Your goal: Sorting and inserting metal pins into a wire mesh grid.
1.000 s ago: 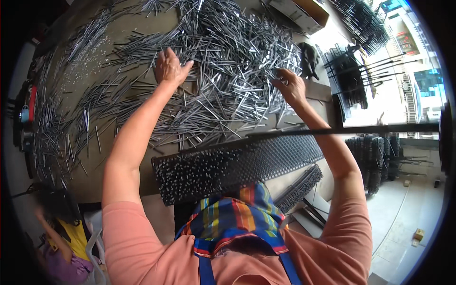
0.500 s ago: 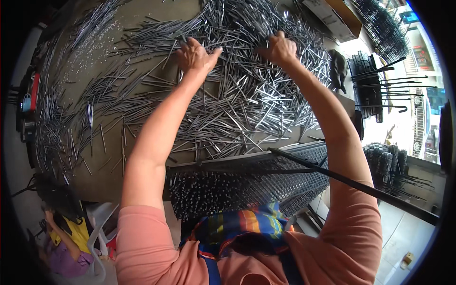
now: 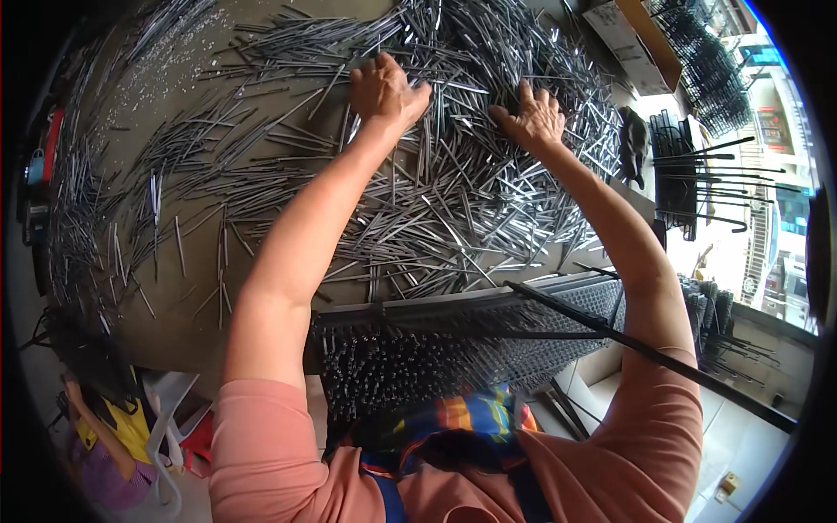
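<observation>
Lying around left grip [image 3: 384,92] and right grip [image 3: 534,121], grey rods [image 3: 501,209]

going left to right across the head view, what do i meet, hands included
Red object, white chair, left hand, right hand, dark cloth-like item, black rack with rods

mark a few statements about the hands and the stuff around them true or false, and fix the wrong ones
1. The left hand is at the dark, thin strips. True.
2. The right hand is clenched into a fist. False: its fingers are spread.
3. The cardboard box is to the left of both hands. False: it is at the upper right.
4. A holed black tray shows between the table and the striped apron. True.
5. The sleeves are green. False: they are salmon pink.
</observation>
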